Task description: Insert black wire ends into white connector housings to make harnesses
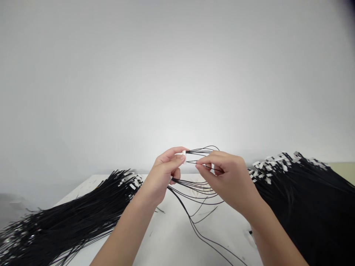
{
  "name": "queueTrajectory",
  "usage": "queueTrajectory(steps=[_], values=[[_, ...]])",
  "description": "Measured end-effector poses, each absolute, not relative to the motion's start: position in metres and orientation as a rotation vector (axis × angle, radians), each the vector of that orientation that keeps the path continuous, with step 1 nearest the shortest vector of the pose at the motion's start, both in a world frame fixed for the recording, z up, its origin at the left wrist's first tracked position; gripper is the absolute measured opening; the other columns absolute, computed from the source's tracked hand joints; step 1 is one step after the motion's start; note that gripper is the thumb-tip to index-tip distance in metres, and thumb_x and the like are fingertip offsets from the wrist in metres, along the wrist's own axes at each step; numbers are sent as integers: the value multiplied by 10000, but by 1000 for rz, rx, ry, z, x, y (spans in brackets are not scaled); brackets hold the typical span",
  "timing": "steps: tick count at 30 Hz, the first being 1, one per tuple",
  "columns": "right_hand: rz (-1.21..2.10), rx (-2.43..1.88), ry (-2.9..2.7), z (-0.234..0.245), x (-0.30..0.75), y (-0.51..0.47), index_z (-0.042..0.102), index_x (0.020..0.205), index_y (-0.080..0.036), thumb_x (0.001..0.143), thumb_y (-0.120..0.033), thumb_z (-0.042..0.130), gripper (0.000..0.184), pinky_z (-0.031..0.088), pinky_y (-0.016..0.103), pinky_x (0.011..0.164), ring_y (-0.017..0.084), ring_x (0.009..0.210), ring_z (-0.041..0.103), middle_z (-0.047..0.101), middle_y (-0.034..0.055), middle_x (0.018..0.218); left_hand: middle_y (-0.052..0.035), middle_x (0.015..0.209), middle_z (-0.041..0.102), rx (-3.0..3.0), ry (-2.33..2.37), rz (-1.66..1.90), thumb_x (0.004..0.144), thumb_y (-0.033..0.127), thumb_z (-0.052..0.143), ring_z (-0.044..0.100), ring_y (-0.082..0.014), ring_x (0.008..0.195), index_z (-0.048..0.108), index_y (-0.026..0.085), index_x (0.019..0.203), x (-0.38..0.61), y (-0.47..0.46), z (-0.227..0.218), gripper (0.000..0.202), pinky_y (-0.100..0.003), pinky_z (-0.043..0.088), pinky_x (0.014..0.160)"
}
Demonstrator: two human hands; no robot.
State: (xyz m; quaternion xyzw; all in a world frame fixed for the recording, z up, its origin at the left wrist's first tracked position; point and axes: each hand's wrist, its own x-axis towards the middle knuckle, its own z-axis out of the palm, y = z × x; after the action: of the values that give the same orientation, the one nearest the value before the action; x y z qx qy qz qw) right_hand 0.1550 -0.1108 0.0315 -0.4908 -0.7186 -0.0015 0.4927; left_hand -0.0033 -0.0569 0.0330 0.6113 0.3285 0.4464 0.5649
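My left hand pinches a small white connector between thumb and forefinger, held up above the white table. Several thin black wires fan out of the connector to the right and loop back down under my hands. My right hand is closed in a pinch on one black wire, its tip pointing at the connector. More loose black wires trail down across the table between my forearms.
A large heap of black wires with white connectors lies on the table at the left. A bigger heap of the same covers the right side. A plain pale wall stands behind the table.
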Motion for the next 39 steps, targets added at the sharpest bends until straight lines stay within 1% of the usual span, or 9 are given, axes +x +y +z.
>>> queueTrajectory(steps=[10, 15, 19, 23, 25, 28, 32, 35, 39], values=[[-184, -1277, -1748, 21, 148, -102, 588, 710, -208, 806, -231, 516, 122, 286, 178, 494, 59, 578, 415, 510, -37, 638, 4, 785, 460, 1418, 771, 1052, 758, 362, 580, 272, -6, 435, 611, 255, 960, -1, -56, 31, 231, -193, 152, 404], [-272, -1268, -1721, 17, 144, -102, 590, 727, -204, 815, -246, 506, 128, 293, 183, 496, 55, 526, 369, 505, -38, 631, 7, 750, 448, 1403, 765, 1075, 756, 350, 584, 268, -9, 442, 613, 248, 959, -1, -55, 29, 229, -195, 149, 410], [-265, -1288, -1740, 18, 144, -101, 591, 745, -214, 828, -254, 495, 133, 303, 184, 496, 56, 528, 381, 521, -42, 657, 13, 716, 423, 1371, 754, 1058, 758, 348, 580, 259, -9, 439, 604, 242, 961, -1, -56, 30, 230, -192, 156, 413], [-392, -1266, -1719, 21, 147, -102, 606, 873, -231, 813, -244, 524, 103, 333, 194, 546, 92, 690, 484, 578, -19, 811, 31, 662, 356, 1303, 755, 1063, 754, 378, 583, 261, -11, 429, 581, 232, 961, -2, -56, 32, 254, -185, 159, 411], [-505, -1157, -1664, 24, 149, -108, 607, 906, -222, 799, -231, 541, 125, 352, 205, 591, 114, 761, 496, 585, 0, 858, 30, 686, 366, 1257, 764, 1088, 747, 397, 590, 266, -8, 428, 566, 226, 959, -2, -55, 31, 274, -181, 158, 402], [-367, -1103, -1745, 29, 150, -124, 601, 815, -215, 808, -224, 527, 75, 337, 190, 547, 70, 590, 449, 563, -22, 707, 13, 799, 426, 1201, 755, 1144, 732, 405, 604, 271, 4, 430, 552, 208, 926, -1, -52, 30, 282, -176, 157, 381], [7, -1366, -2126, 29, 144, -138, 507, 583, -181, 816, -218, 491, 237, 248, 193, 457, 56, 459, 358, 466, -41, 496, 5, 837, 444, 1096, 728, 1211, 689, 385, 649, 270, 15, 427, 531, 174, 841, 0, -49, 29, 286, -159, 157, 358], [-63, -1541, -2191, 25, 137, -133, 387, 506, -140, 807, -190, 472, 317, 182, 210, 439, 59, 430, 283, 397, -28, 439, 4, 822, 448, 1024, 699, 1201, 671, 349, 671, 263, 20, 426, 517, 159, 813, -1, -50, 29, 284, -144, 157, 351], [-84, -1515, -2158, 21, 130, -122, 370, 532, -136, 818, -161, 438, 295, 151, 213, 453, 62, 460, 243, 384, -26, 468, 6, 816, 454, 978, 665, 1189, 698, 318, 655, 255, 23, 424, 519, 157, 854, -2, -53, 32, 263, -136, 167, 352]])
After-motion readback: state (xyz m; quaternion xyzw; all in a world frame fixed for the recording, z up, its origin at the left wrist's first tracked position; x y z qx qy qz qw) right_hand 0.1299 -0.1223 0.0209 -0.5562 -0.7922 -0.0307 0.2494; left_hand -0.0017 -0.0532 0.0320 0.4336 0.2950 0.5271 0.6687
